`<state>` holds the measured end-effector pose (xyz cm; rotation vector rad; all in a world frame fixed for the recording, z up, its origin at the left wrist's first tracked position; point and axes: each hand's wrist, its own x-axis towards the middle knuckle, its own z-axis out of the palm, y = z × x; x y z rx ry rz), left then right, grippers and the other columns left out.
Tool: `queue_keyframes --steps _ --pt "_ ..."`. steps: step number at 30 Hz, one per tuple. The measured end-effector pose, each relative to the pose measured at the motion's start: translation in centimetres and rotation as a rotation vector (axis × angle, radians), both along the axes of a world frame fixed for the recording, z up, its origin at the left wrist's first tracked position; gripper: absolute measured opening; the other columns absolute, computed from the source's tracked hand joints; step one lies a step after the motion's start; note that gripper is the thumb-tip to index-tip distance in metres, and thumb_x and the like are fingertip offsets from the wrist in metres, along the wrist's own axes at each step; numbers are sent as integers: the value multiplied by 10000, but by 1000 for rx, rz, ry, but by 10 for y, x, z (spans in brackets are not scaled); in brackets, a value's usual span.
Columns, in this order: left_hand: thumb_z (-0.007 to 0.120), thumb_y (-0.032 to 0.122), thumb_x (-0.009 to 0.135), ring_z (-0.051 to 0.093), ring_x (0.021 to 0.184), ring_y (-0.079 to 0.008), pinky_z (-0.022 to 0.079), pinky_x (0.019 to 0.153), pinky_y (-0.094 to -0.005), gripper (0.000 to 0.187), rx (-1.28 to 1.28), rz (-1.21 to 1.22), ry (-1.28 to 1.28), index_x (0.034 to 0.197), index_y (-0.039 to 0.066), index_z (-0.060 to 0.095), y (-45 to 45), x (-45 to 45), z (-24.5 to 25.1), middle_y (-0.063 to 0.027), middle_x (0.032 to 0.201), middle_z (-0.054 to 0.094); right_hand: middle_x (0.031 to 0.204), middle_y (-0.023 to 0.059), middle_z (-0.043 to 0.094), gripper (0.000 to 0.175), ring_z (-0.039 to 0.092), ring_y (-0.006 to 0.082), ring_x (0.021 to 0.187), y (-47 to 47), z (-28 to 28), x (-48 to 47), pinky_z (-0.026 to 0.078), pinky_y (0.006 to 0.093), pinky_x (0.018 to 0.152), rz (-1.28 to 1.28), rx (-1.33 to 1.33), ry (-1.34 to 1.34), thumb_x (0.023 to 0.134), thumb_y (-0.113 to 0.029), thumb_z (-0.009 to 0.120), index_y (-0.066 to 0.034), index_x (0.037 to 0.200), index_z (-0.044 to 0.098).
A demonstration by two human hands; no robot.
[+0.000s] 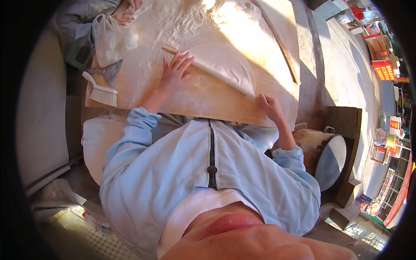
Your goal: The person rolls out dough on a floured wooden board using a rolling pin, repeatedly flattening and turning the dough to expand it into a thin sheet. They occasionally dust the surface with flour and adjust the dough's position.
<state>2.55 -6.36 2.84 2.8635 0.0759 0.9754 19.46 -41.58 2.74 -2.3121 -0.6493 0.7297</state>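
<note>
A sheet of dough (227,57) lies on the floured wooden board (208,100) before me, its near edge wrapped round a wooden rolling pin (169,48). The pin slants from upper left to lower right, and its bare left end shows. My left hand (176,71) rests by that end with fingers spread, some across the roll; it does not grip. At the lower right end of the roll, my right hand (271,106) has its thumb and fingers closed on the pin's end, which they mostly hide.
A second wooden stick (281,42) lies along the board's right side. Loose flour (175,22) covers the far part. At left are a plastic bag (115,40), a scraper (113,74) and a white brush (103,92). A co-worker's hands (125,16) rest beyond. A metal drum (305,146) stands right.
</note>
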Motion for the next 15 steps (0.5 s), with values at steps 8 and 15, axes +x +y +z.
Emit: queue_keyframes --steps 8,15 --pt "630 261 824 602 896 -233 483 775 -389 495 115 -139 50 1284 160 478 137 86 79 -72 984 625 844 157 670 589 636 326 860 116 113 91 474 409 732 105 -135 -582 806 -661 477 -123 977 644" --pt "612 244 846 576 994 -275 481 822 -362 376 -550 -199 174 1203 152 537 121 62 21 -80 1226 541 886 119 667 509 629 315 870 132 56 96 462 445 744 136 12 -769 855 -506 530 -108 1171 545"
